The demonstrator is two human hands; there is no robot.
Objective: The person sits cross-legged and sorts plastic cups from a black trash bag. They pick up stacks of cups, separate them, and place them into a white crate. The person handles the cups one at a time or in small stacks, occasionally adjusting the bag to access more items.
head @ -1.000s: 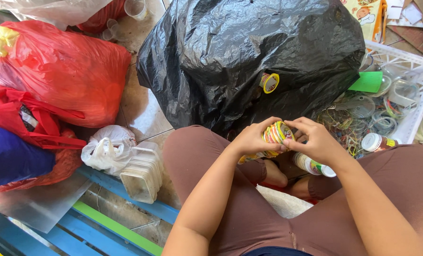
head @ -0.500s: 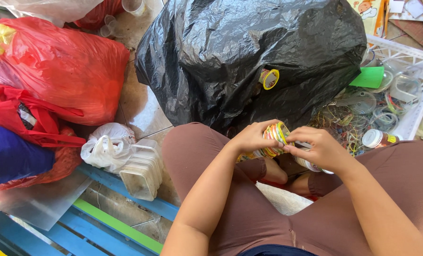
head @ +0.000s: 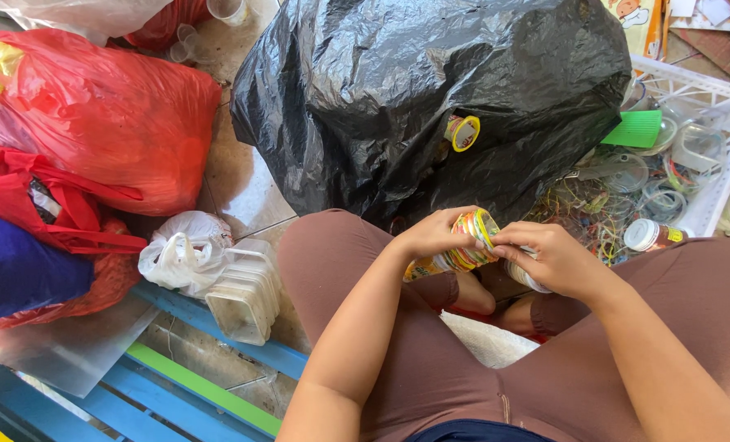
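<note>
Small plastic bottle (head: 463, 245) with yellow-and-orange label, held over the lap, just at 6 o'clock of the black rubbish bag (head: 430, 98). Probably light and thin-walled, easily dented, label likely slick; best gripped round the body, not the rim. Left hand (head: 426, 237) wrapped tight about the body; right hand (head: 549, 258) pinching narrowly at the yellow-ringed mouth. At 3 o'clock, white crate (head: 709, 106) of clear lids. At 9 o'clock, stacked clear tubs (head: 246, 295), red bag (head: 111, 123).
</note>
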